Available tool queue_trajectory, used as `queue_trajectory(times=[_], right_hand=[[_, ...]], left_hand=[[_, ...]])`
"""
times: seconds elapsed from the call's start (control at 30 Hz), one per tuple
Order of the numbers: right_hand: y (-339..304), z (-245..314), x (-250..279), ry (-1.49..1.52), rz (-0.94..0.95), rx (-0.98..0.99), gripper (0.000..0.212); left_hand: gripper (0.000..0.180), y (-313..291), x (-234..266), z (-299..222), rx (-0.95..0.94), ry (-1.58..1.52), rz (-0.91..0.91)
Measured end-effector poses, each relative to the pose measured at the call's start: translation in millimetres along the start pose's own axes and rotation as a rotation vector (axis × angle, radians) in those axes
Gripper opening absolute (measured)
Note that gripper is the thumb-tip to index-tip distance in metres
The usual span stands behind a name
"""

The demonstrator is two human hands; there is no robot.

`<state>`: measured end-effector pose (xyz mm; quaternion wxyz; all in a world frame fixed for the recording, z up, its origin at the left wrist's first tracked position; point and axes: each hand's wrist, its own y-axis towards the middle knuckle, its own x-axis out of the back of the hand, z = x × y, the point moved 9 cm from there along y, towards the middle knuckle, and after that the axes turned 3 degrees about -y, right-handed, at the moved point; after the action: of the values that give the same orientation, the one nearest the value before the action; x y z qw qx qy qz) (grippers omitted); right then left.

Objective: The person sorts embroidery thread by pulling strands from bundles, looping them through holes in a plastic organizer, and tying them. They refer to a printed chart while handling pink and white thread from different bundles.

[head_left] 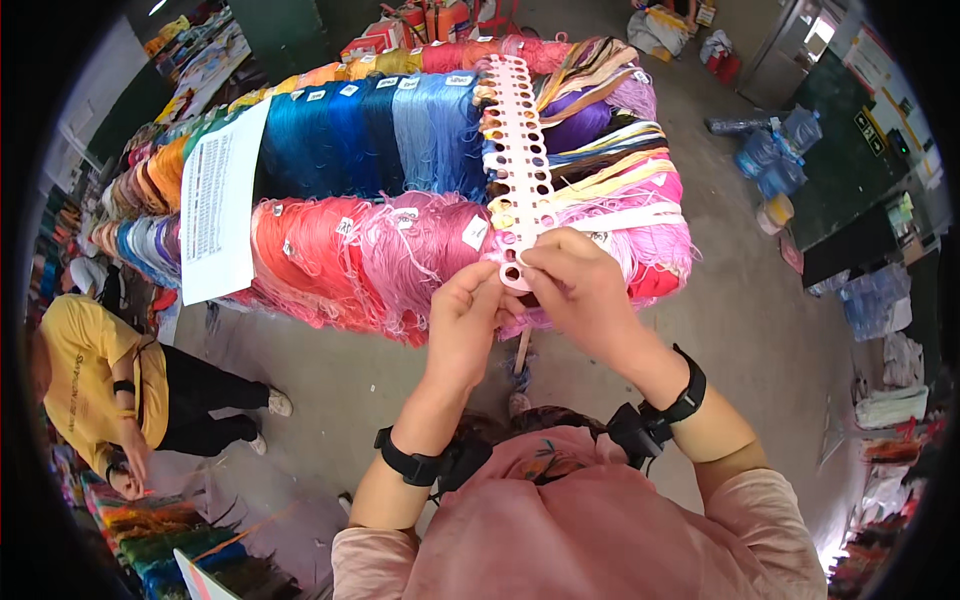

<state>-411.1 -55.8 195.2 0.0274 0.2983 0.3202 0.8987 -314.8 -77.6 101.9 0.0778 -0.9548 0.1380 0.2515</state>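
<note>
A long, pale pink thread card [520,150] with rows of punched holes lies across the hanks. Bundles of coloured thread [600,160] run off its right side, and some are looped in its holes. At the card's near end, my left hand [468,312] is closed in a pinch beside the last holes; what lies between its fingertips is hidden. From the other side, my right hand [578,285] pinches the card's edge with thumb and forefinger. Pink hanks [425,250] hang just left of my fingers, with bright pink thread [655,250] to the right.
Blue hanks [340,140] with small labels fill the rack's middle. A printed sheet [222,205] hangs over its left part. A person in a yellow top [105,365] stands at left, near more coloured thread [175,530]. Large plastic bottles [780,160] stand at right.
</note>
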Motion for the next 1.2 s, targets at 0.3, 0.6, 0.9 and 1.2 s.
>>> queue_trajectory(times=[0.3,0.6,0.9,1.2], right_hand=[[1.7,16.2,-8.4,-0.39,0.112,0.032,0.028],[12.7,11.6,5.5,-0.282,-0.005,0.007,0.021],[14.2,4.6,8.5,-0.147,-0.091,-0.059,0.023],[13.1,-1.3,4.2,-0.23,-0.078,-0.08,0.023]], left_hand=[[0.013,12.9,-11.0,-18.2,-0.095,0.042,0.07],[0.012,24.2,-17.0,-15.4,0.009,0.036,0.212],[0.008,30.4,-17.6,-11.9,0.11,-0.048,0.19],[0.007,25.9,19.3,-19.0,0.08,-0.098,0.055]])
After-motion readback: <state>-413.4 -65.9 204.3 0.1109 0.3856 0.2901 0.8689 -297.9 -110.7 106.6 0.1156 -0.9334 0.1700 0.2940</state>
